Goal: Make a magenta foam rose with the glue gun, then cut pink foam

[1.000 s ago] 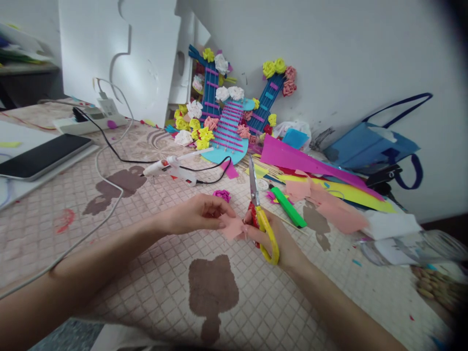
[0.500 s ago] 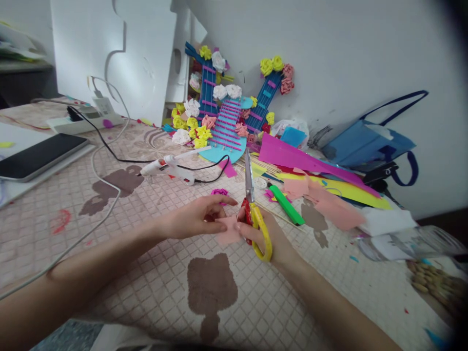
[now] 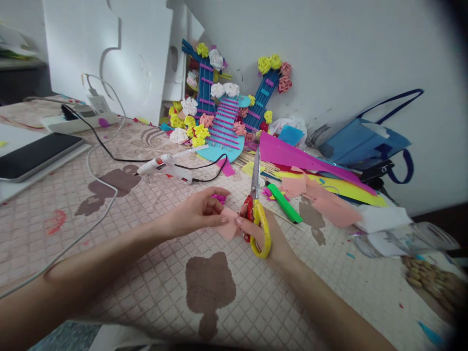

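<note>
Between my hands is a small piece of pink paper (image 3: 228,229). My left hand (image 3: 199,210) pinches its left side between thumb and fingers. The thumb of my right hand (image 3: 268,234) presses on the paper's right edge, and the same hand holds scissors (image 3: 256,183) with red and yellow handles. Their blades are together and point away from me, clear of the paper. Just behind my left fingers lies a magenta paper flower (image 3: 220,199), partly hidden by them.
A white glue gun (image 3: 164,165) with a black cord lies behind my left hand. A green cutter (image 3: 284,204) and pink paper sheets (image 3: 336,207) are at the right. Paper-flower decorations (image 3: 226,124) stand against the wall. A phone (image 3: 36,155) lies at the left.
The pink paper has turned and lifted slightly between my fingers. The scissors in my right hand have tilted a little to the right. My left fingers have closed in on the paper.
</note>
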Demonstrator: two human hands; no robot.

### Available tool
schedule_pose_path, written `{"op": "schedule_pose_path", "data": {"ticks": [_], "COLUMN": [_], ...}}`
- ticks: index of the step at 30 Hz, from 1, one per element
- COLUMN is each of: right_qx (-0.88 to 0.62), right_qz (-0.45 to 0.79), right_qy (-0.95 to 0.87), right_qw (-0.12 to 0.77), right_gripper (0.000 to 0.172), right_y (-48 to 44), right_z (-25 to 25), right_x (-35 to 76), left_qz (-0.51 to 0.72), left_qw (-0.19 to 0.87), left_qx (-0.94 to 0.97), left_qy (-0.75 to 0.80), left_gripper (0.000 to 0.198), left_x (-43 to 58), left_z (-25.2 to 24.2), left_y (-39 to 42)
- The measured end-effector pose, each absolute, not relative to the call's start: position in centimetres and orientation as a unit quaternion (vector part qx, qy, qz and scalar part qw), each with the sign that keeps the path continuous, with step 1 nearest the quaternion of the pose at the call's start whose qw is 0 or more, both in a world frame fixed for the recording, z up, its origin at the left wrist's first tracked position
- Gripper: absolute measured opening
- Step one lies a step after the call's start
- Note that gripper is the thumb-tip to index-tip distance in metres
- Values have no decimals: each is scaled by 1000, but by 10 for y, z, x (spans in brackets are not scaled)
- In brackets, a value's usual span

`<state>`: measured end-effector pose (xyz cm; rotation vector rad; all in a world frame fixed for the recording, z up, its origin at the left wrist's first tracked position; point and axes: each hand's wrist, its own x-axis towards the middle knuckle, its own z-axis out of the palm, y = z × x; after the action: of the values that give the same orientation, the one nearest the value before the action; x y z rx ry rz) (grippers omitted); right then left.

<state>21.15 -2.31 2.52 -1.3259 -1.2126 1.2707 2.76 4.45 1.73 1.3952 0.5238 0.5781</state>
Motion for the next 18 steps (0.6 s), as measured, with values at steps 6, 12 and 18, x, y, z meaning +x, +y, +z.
{"op": "schedule_pose_path", "data": {"ticks": [6,12,18], "right_qx": [-529,-505,-537], "right_qz": [515,532,516], "right_qy": [-478,-520,-600], "right_qw": [477,437,293], "right_gripper": [30,40,35], "right_y": [-24,-33,-65], "right_z": [19,18,27], "right_x": [213,237,288], "left_qz": [265,310,338], "left_qw": [725,726,696], "left_qx": [586,567,590], "left_qy": [245,237,231], "left_gripper": [48,35,20], "left_x": [28,25,22], "left_z": [14,22,30], "left_y": [48,50,51]}}
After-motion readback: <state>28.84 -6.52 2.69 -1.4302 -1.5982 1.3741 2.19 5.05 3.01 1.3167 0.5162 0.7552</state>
